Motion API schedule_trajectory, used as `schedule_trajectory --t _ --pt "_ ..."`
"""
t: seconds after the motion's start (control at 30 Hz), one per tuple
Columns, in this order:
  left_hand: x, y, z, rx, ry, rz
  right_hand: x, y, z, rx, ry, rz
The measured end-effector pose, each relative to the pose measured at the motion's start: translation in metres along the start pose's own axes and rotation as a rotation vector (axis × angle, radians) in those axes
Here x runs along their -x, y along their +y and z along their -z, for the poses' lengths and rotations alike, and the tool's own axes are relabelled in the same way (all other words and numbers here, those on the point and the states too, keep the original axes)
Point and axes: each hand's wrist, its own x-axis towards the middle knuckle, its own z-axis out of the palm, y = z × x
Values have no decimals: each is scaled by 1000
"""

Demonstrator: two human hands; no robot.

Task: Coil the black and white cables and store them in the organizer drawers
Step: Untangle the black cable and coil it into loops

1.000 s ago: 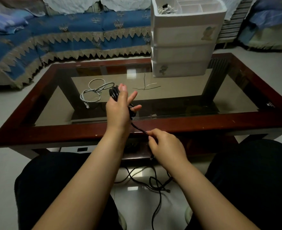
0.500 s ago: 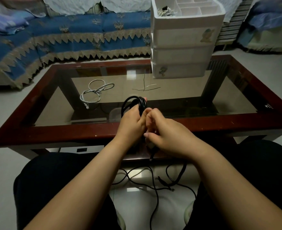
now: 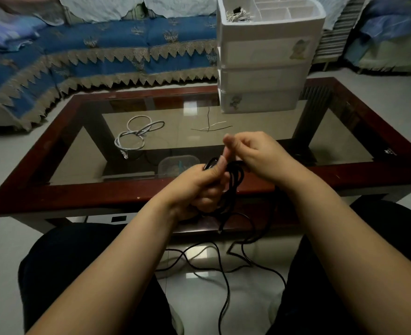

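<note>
The right hand [image 3: 255, 153] has lifted, laying another loop onto the black cable [image 3: 233, 182] coil clenched in the left hand [image 3: 197, 187]; slack remains on the floor.

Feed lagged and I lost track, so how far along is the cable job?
Nothing is stored yet. In hand: the left hand grips a partly wound black cable while the right hand guides a loop; a long tail trails on the floor. Left: the white cable lies loosely looped on the glass table, and the drawer organizer looks closed.

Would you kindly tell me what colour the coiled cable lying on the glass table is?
White, the coiled cable, clearest in the head view.
</note>
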Motion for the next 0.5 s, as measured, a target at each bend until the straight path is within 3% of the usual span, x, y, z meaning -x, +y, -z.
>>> schedule_trajectory --t 0.1,0.23,0.5 --pt "-1 2 2 191 -52 21 -3 1 -1 -121 -128 20" --pt "3 5 4 379 -152 -12 -1 24 -5 -558 -470 -197" --pt "7 0 1 333 58 39 13 41 -27 -943 -434 -320"
